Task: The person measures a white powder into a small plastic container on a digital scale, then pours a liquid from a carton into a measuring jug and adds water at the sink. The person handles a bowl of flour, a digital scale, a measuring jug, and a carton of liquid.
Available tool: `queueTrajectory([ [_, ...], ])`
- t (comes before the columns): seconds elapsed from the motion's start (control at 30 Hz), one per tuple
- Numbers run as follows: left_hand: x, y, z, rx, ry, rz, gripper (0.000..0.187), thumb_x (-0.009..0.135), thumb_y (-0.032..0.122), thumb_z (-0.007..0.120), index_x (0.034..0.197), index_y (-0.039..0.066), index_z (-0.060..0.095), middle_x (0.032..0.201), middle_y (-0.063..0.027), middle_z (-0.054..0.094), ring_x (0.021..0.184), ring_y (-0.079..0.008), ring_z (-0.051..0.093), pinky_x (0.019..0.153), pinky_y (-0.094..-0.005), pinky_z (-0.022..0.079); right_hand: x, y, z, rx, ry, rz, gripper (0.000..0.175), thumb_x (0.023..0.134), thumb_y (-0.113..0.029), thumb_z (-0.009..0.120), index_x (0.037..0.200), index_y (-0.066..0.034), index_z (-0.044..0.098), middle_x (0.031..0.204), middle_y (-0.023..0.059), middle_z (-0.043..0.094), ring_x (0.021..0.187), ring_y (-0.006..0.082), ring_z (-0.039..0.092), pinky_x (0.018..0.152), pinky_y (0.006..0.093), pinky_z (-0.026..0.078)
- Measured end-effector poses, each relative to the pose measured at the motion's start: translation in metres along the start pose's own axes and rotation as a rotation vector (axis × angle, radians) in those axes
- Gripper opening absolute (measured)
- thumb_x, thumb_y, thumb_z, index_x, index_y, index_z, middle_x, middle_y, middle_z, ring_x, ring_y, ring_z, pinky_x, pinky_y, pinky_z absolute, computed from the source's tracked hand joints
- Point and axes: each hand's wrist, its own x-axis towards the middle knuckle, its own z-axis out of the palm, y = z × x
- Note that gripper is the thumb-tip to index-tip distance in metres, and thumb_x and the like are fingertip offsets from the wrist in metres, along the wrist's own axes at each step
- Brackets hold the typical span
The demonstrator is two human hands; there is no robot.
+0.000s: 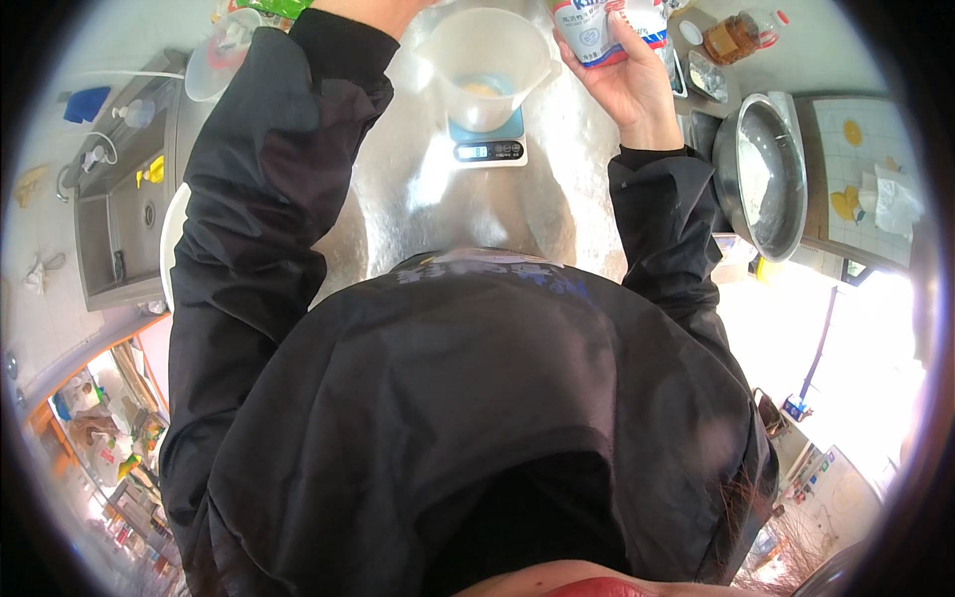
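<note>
A translucent plastic measuring jug (pixel 485 67) with a spout and handle stands on a small digital kitchen scale (pixel 489 151) with a lit display. Something pale yellowish lies at the jug's bottom. My right hand (pixel 630 82) grips a white, red and blue printed packet (pixel 597 33) just right of the jug, thumb on its front. On the left, only the wrist and part of my left hand (pixel 373 11) show at the top edge; its fingers are mostly cut off, so what it holds is hidden.
The scale rests on a shiny metal worktop (pixel 477 201). At right are a steel bowl (pixel 794 186) with white powder and a red-lidded jar (pixel 731 41). A steel sink (pixel 127 224) and a clear plastic container (pixel 205 71) lie at left.
</note>
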Motion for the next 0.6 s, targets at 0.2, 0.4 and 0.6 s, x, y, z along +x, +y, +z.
queueTrajectory([
  [0.2, -0.009, -0.008, -0.006, 0.003, 0.014, -0.058, 0.023, 0.094, 0.009, 0.053, 0.114, -0.003, 0.057, 0.104, -0.0095, 0.064, 0.094, -0.0171, 0.063, 0.081, -0.0314, 0.051, 0.000, -0.001, -0.013, -0.133, 0.076, 0.041, 0.041, 0.094, -0.013, 0.060, 0.133, -0.0081, 0.047, 0.131, 0.0104, 0.056, 0.121, 0.0308, 0.054, 0.098, 0.0533, 0.045],
  [0.4, -0.013, -0.033, -0.019, 0.046, 0.112, -0.168, 0.016, 0.093, 0.010, 0.056, 0.103, 0.000, 0.063, 0.093, -0.0055, 0.065, 0.084, -0.0146, 0.062, 0.074, -0.0289, 0.052, -0.001, -0.011, -0.007, -0.446, -0.057, -0.129, 0.044, 0.088, -0.006, 0.068, 0.129, -0.0067, 0.052, 0.121, 0.0086, 0.062, 0.113, 0.0244, 0.059, 0.097, 0.0430, 0.048],
  [0.6, -0.017, -0.057, -0.028, 0.139, 0.105, -0.208, 0.014, 0.094, 0.012, 0.055, 0.097, 0.003, 0.065, 0.089, -0.0036, 0.065, 0.081, -0.0144, 0.062, 0.071, -0.0288, 0.051, 0.002, -0.023, -0.006, -0.623, -0.137, -0.334, 0.050, 0.078, 0.004, 0.074, 0.123, -0.0040, 0.053, 0.115, 0.0080, 0.065, 0.106, 0.0191, 0.063, 0.093, 0.0323, 0.050],
])
